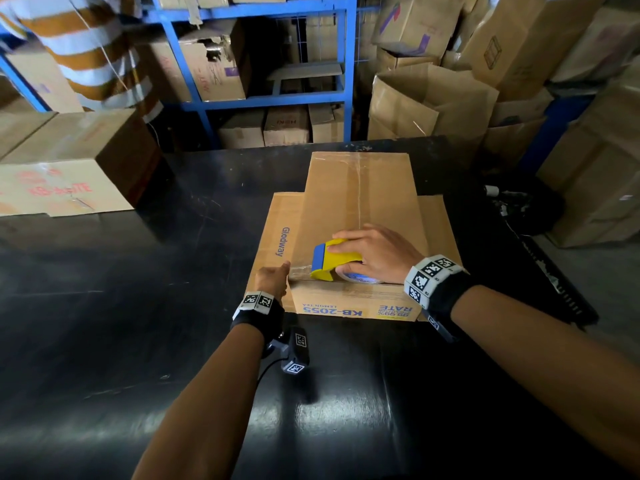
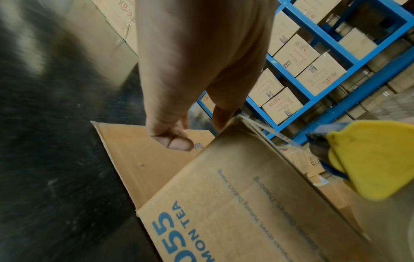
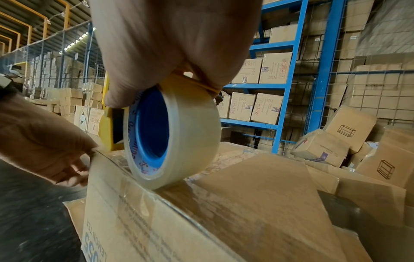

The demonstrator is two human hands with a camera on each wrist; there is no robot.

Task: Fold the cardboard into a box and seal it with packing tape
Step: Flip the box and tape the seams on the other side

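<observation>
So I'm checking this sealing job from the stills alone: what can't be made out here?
- Inside of the box: hidden by its closed, taped top in every view.
- Cutter edge of the tape dispenser: covered by the right hand in the head view, behind the tape roll in the right wrist view.
- Left hand fingertips: hidden behind the box corner in the head view.
- Small print on the box side: blurred in the left wrist view.

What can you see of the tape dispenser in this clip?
The tape dispenser is yellow plastic with a blue front blade guard, carrying a clear tape roll on a blue core. It sits tilted on the cardboard box at the near top edge. The right hand holds it from above; a clear strip runs from it to the left hand at the box's corner.
</observation>
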